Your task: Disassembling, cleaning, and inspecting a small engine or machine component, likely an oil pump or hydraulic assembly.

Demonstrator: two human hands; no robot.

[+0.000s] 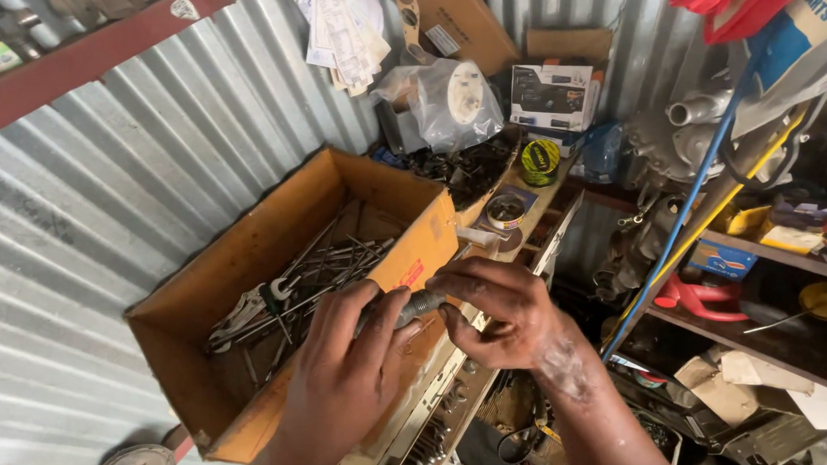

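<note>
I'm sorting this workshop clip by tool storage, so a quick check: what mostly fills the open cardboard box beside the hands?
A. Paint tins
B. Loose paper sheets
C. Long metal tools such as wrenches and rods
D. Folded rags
C. The open cardboard box holds a jumble of long metal tools, wrench heads showing among them, just beyond the left hand and right hand, which hold a small grey metal part.

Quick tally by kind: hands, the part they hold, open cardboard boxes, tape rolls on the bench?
Hands: 2, left hand and right hand
Metal part held between them: 1
Open cardboard box of tools: 1
Tape roll: 1
Total: 5
</note>
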